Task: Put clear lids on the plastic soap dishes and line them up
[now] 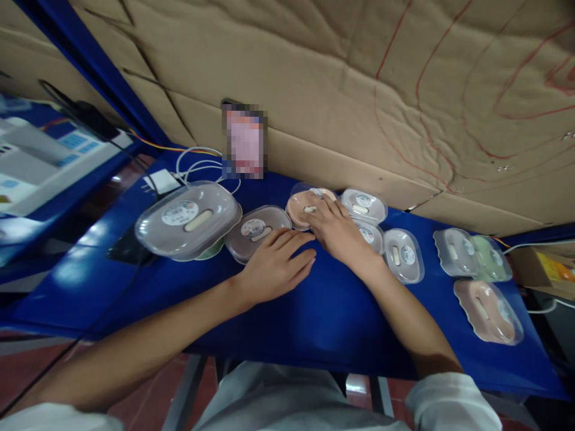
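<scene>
From the head camera, both hands rest on a blue table [314,311] that runs along a cardboard wall [359,90]. The right hand [341,230] lies flat, fingers stretched out and spread, its fingertips on the clear lid of a pink case [302,208] near the table's back edge. It presses or touches rather than grips; nothing is closed in it. The left hand [274,263] lies palm down just in front of a grey case [256,230], fingers loosely extended and touching the table, its fingertips just beside the right hand; it holds nothing.

The pink case lies ahead of both hands, toward the wall, and the right hand is the one on it. Its long axis runs roughly along the back edge. Just beside it to the right sit two white cases [365,206], partly behind the right hand's knuckles. A large grey case [188,220] sits toward the table's left end. More cases, one pale green [492,258] and one pink [487,311], lie near the right end, well apart from the hands.
</scene>
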Demonstrator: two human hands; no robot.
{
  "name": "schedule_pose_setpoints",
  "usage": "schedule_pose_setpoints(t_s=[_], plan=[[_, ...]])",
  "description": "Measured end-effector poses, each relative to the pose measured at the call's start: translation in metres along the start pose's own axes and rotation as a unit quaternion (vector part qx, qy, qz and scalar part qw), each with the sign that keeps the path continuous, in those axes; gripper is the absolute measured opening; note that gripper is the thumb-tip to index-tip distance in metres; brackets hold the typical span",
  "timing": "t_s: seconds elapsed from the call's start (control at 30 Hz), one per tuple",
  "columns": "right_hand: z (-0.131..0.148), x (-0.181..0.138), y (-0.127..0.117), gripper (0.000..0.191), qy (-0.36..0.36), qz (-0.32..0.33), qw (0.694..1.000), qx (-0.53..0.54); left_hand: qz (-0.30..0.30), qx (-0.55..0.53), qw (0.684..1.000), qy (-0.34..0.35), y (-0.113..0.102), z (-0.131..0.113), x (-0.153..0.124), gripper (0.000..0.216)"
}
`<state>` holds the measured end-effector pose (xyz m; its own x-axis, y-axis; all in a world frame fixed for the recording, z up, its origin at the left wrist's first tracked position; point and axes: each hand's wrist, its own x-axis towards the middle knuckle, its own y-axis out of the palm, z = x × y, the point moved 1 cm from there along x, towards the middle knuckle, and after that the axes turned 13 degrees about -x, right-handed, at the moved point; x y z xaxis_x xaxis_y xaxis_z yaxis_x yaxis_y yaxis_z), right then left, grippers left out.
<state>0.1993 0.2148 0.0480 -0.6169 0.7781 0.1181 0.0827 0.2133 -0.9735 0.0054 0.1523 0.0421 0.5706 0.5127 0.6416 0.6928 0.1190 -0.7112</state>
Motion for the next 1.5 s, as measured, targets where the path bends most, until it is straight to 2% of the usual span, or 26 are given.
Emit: schedule_pose_setpoints(t_s=[0.23, 0.33, 0.47, 0.6, 0.67, 0.77, 0.83, 0.9, 1.0, 1.17, 1.23, 1.33, 1.5], plan=[[0.007, -0.062, -0.019, 0.035, -0.029, -0.018, 0.999, 0.025, 0.022, 0.028, 0.999, 0.01, 0.004, -0.005, -0.003, 0.015], [0.014, -0.088, -0.023, 0.033, -0.042, -0.033, 0.997, 0.048, 0.059, 0.039, 0.997, 0.002, 0.01, -0.013, -0.006, 0.034], [0.018, -0.118, -0.022, 0.03, -0.068, -0.067, 0.994, 0.053, 0.098, 0.048, 0.993, -0.042, 0.021, -0.019, -0.011, 0.066], [0.001, -0.138, -0.007, 0.035, -0.053, -0.139, 0.989, 0.019, 0.107, 0.01, 0.993, -0.049, 0.025, -0.018, -0.011, 0.066], [-0.012, -0.142, 0.001, 0.043, -0.021, -0.16, 0.987, 0.005, 0.115, -0.008, 0.992, -0.053, 0.023, -0.018, -0.01, 0.065], [-0.022, -0.142, 0.01, 0.064, 0.019, -0.152, 0.988, -0.005, 0.127, -0.027, 0.99, -0.062, 0.017, -0.018, -0.007, 0.066], [-0.02, -0.141, 0.012, 0.077, 0.03, -0.131, 0.991, -0.004, 0.134, -0.034, 0.988, -0.061, 0.014, -0.019, -0.005, 0.07], [-0.012, -0.14, 0.01, 0.081, 0.03, -0.102, 0.994, 0.001, 0.149, -0.043, 0.987, -0.046, 0.012, -0.019, -0.005, 0.075], [-0.002, -0.137, 0.005, 0.074, 0.01, -0.078, 0.997, 0.021, 0.171, -0.059, 0.983, -0.015, 0.011, -0.019, -0.007, 0.075], [-0.001, -0.137, -0.005, 0.055, 0.003, -0.125, 0.987, 0.103, 0.134, -0.083, 0.987, -0.015, 0.015, -0.016, -0.009, 0.056], [-0.003, -0.139, -0.007, 0.053, 0.01, -0.138, 0.983, 0.121, 0.115, -0.094, 0.988, -0.032, 0.019, -0.015, -0.011, 0.052], [-0.004, -0.141, -0.006, 0.05, 0.018, -0.147, 0.981, 0.123, 0.109, -0.11, 0.986, -0.066, 0.022, -0.013, -0.014, 0.057], [-0.002, -0.139, 0.0, 0.057, -0.002, -0.13, 0.981, 0.142, 0.123, -0.102, 0.985, -0.06, 0.021, -0.009, -0.013, 0.056]])
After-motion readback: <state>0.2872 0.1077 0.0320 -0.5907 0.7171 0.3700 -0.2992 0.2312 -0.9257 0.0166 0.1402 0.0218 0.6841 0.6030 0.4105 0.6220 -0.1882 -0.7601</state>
